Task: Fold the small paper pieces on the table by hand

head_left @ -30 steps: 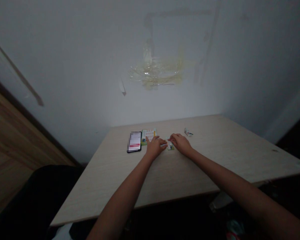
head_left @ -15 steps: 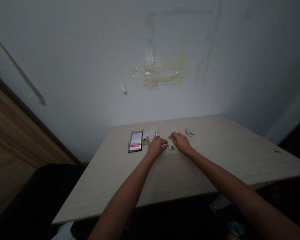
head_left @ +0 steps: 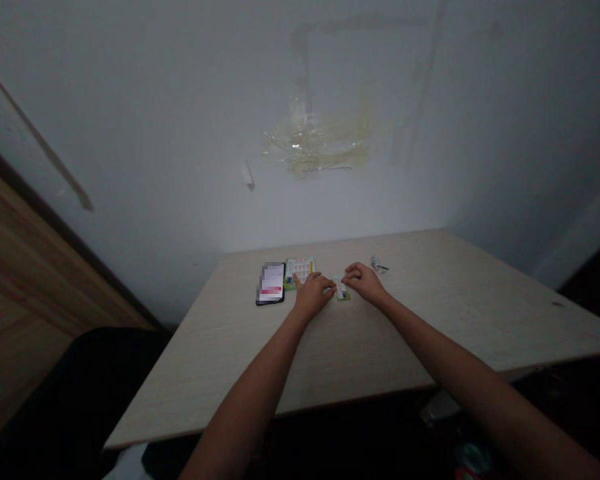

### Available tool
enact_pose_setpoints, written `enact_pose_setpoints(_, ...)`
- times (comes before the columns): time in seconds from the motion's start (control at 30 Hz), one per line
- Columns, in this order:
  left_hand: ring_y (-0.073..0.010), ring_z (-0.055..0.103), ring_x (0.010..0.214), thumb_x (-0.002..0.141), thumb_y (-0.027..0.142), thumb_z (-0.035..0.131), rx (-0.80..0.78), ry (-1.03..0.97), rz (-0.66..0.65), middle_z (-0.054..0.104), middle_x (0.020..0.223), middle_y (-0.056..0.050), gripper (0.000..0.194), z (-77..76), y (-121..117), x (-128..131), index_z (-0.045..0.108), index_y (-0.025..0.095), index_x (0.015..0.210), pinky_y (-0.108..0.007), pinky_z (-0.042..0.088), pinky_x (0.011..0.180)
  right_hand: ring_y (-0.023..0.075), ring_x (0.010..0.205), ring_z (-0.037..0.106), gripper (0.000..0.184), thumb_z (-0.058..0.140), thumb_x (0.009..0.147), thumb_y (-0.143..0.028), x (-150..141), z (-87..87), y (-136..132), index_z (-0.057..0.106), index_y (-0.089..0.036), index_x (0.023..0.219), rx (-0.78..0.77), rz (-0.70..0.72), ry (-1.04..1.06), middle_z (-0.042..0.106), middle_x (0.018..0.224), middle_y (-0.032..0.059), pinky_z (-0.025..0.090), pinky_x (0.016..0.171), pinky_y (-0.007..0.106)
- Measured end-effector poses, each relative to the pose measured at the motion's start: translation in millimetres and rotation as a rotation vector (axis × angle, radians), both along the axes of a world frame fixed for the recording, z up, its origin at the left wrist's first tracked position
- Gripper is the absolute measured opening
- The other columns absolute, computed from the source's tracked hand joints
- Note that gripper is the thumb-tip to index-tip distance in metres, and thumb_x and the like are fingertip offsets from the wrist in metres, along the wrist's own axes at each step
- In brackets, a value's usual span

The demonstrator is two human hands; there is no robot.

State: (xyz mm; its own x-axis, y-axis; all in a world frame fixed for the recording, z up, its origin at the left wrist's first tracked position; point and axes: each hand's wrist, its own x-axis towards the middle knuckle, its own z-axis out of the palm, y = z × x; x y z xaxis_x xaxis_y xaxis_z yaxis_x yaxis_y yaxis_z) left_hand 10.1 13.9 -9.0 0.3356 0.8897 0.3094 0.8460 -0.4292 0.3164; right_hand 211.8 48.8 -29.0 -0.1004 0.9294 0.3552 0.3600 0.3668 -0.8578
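A small printed card or packet (head_left: 343, 293), whitish with green and blue patches, lies flat on the table between my hands. From its left side, my left hand (head_left: 312, 291) reaches in palm down, thumb and forefinger closing at the card's edge while another finger rests by a larger printed sheet (head_left: 300, 267). My right hand (head_left: 366, 283) is just above the card's upper right corner, thumb and fingertips drawn together in a pinch. Whatever sits between those right fingertips is too small to make out.
A phone (head_left: 271, 283) with a lit screen lies left of the sheet. Beyond my right hand is a crumpled scrap (head_left: 379, 265). The pale wooden table (head_left: 230, 360) meets a wall (head_left: 180, 167) with peeling tape (head_left: 325, 147). A dark chair-like shape (head_left: 100, 373) stands at left.
My right hand has shifted slightly right and lifted off the card, its fingers more tightly pinched, showing more of the card. My left hand has stayed in place.
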Motion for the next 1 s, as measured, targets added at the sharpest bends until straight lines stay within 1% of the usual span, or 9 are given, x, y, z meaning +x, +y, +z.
enact_pose_setpoints(0.1,-0.0286,0.046,0.130,0.092,0.042,0.058,-0.021,0.005,0.000,0.070,0.121,-0.001,0.022,2.3,-0.8,0.1,0.072,0.036,0.107,-0.077,-0.004,0.109,0.0174,0.076,0.070,0.030,0.073,0.068,-0.027,-4.1,1.0,-0.2,0.057,-0.018,0.092,-0.034,0.008,0.011,0.072,0.075,-0.0001,0.052,0.078,0.032)
enact_pose_setpoints(0.23,-0.0282,0.047,0.129,0.092,0.044,0.057,-0.031,0.030,-0.001,0.069,0.122,-0.001,0.022,6.5,-2.1,-0.8,0.072,0.037,0.107,-0.078,-0.001,0.109,0.0164,0.074,0.069,0.026,0.071,0.069,-0.024,-10.7,1.6,-2.0,0.058,-0.018,0.091,-0.052,0.003,-0.012,0.072,0.076,0.0009,0.051,0.071,0.028)
enact_pose_setpoints(0.33,-0.0284,0.047,0.128,0.092,0.046,0.057,-0.037,0.052,-0.007,0.069,0.122,0.000,0.023,8.1,-2.5,-1.6,0.071,0.039,0.109,-0.079,0.000,0.107,0.0159,0.073,0.069,0.025,0.070,0.069,-0.022,-12.5,0.8,-3.2,0.059,-0.018,0.090,-0.047,-0.045,-0.038,0.072,0.076,0.0007,0.051,0.071,0.028)
enact_pose_setpoints(0.47,-0.0287,0.048,0.127,0.091,0.045,0.057,-0.027,0.040,-0.012,0.069,0.122,0.000,0.023,6.5,-2.1,-2.0,0.071,0.038,0.109,-0.080,-0.002,0.106,0.0161,0.074,0.069,0.023,0.070,0.069,-0.020,-11.2,-0.9,-4.4,0.059,-0.018,0.089,-0.041,-0.092,-0.078,0.072,0.077,0.0014,0.051,0.072,0.028)
enact_pose_setpoints(0.67,-0.0289,0.049,0.125,0.092,0.044,0.058,-0.008,0.044,-0.019,0.069,0.120,0.000,0.022,4.5,-1.7,-2.2,0.071,0.037,0.108,-0.081,-0.003,0.105,0.0165,0.075,0.070,0.022,0.072,0.070,-0.022,-8.6,-1.4,-7.2,0.060,-0.018,0.088,-0.035,-0.050,-0.110,0.073,0.078,0.0025,0.051,0.072,0.028)
enact_pose_setpoints(0.8,-0.0290,0.048,0.126,0.091,0.044,0.058,-0.017,0.056,-0.002,0.069,0.120,-0.001,0.024,6.1,-2.8,-1.4,0.071,0.036,0.109,-0.079,-0.003,0.107,0.0162,0.072,0.070,0.020,0.073,0.070,-0.020,-7.2,1.6,-11.8,0.060,-0.017,0.086,-0.086,-0.005,-0.107,0.073,0.079,0.0039,0.052,0.068,0.026)
enact_pose_setpoints(1.0,-0.0283,0.048,0.126,0.092,0.042,0.058,-0.015,0.049,-0.010,0.070,0.120,-0.002,0.023,6.5,-4.0,-2.3,0.072,0.036,0.109,-0.078,-0.005,0.107,0.0168,0.071,0.071,0.021,0.074,0.068,-0.017,-6.4,5.6,-16.5,0.059,-0.017,0.083,-0.129,0.050,-0.084,0.073,0.075,0.0034,0.053,0.066,0.026)
